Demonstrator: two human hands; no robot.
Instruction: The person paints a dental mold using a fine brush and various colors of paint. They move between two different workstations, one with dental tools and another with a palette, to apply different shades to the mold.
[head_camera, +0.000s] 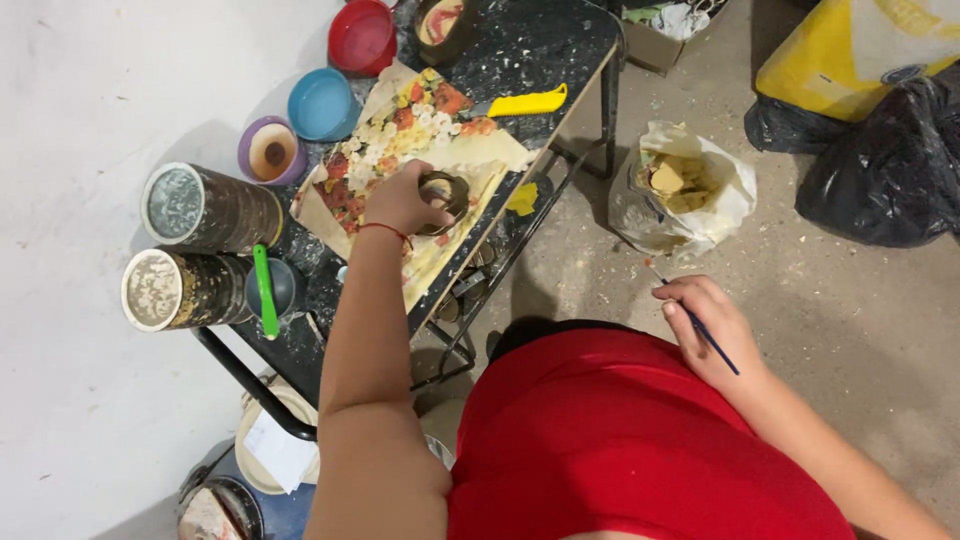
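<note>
My left hand reaches over a small black paint-spattered table and grips a small round tin with a brown rim. The tin rests on a sheet of flowered paper spread on the tabletop. My right hand hangs by my side over the concrete floor and holds a thin blue paintbrush, tip pointing up toward the table. A red cord circles my left wrist. My red shirt fills the lower middle of the view.
Two tall decorated cans lie at the table's left end. Red, blue and purple bowls line the wall side. A yellow scraper, a green stick, a white bag of scraps and black bags are nearby.
</note>
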